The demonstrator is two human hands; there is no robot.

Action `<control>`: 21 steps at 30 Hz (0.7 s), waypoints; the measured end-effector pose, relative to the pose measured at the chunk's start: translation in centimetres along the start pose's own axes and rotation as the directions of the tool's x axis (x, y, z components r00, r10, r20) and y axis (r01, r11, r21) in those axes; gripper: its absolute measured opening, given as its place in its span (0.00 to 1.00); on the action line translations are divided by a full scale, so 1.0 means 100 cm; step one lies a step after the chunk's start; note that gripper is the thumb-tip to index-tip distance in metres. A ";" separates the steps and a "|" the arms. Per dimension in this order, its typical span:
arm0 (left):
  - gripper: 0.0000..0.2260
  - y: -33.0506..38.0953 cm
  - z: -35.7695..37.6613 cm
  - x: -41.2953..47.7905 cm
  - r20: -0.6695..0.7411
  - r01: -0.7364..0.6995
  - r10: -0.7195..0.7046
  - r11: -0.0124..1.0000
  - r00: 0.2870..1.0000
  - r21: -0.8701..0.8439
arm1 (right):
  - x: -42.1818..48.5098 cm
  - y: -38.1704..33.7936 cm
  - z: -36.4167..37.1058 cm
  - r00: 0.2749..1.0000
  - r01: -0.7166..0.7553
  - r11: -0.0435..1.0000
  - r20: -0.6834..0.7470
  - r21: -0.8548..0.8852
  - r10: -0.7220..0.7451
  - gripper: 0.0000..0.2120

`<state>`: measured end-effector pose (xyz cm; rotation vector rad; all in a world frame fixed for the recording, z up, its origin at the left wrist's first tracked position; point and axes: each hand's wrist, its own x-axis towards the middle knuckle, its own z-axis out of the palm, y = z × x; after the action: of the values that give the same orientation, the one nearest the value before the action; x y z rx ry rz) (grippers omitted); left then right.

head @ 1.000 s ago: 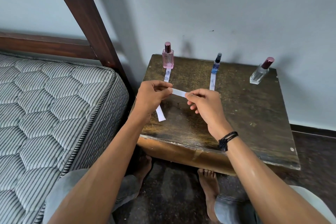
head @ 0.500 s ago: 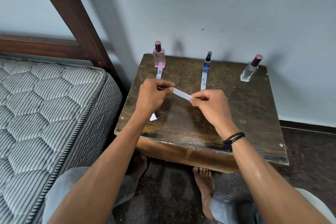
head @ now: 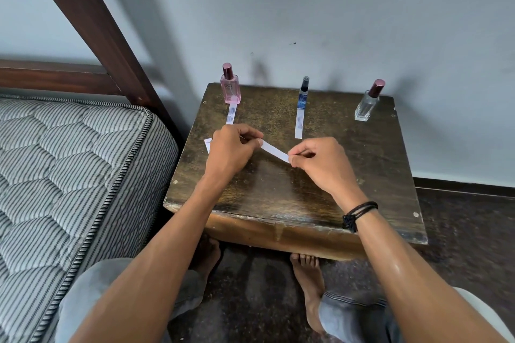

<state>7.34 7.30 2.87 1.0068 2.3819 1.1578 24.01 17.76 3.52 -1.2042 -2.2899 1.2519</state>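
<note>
We've got the paper strip (head: 274, 151) pinched at both ends. The left hand (head: 231, 153) nips one end between thumb and forefinger and the right hand (head: 320, 164) clamps the other with curled fingers. It's stretched in the air over the middle of the table (head: 306, 203), and the face we see looks blank.

A white paper end (head: 207, 145) pokes out beside the left hand; we can't tell if it's the same strip.

Along the table's back edge stand a pink bottle (head: 230, 86), a blue bottle (head: 304, 93) and a clear bottle (head: 367, 103). The pink one's label is too faint to read.

The flat strips (head: 299, 127) before the pink and blue bottles carry bluish marks, unreadable.

Since half a second ago the hands have drawn apart, baring more strip.
</note>
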 end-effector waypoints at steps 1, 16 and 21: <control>0.04 0.000 0.002 0.000 0.002 -0.007 0.007 1.000 1.000 0.009 | 0.000 0.001 -0.001 1.000 0.005 1.000 0.003 -0.015 -0.005 0.05; 0.06 0.002 0.014 0.002 0.053 -0.041 0.037 0.997 0.998 0.065 | -0.001 0.009 -0.009 0.998 0.044 0.986 0.048 -0.163 -0.036 0.01; 0.05 0.002 0.019 0.000 0.062 -0.060 0.053 0.991 0.997 0.118 | -0.001 0.013 -0.012 0.998 0.037 0.977 0.064 -0.211 -0.024 0.01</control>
<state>8.49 8.46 1.86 1.1374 2.4150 1.0004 25.44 18.74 3.27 -1.2072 -2.5303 1.0682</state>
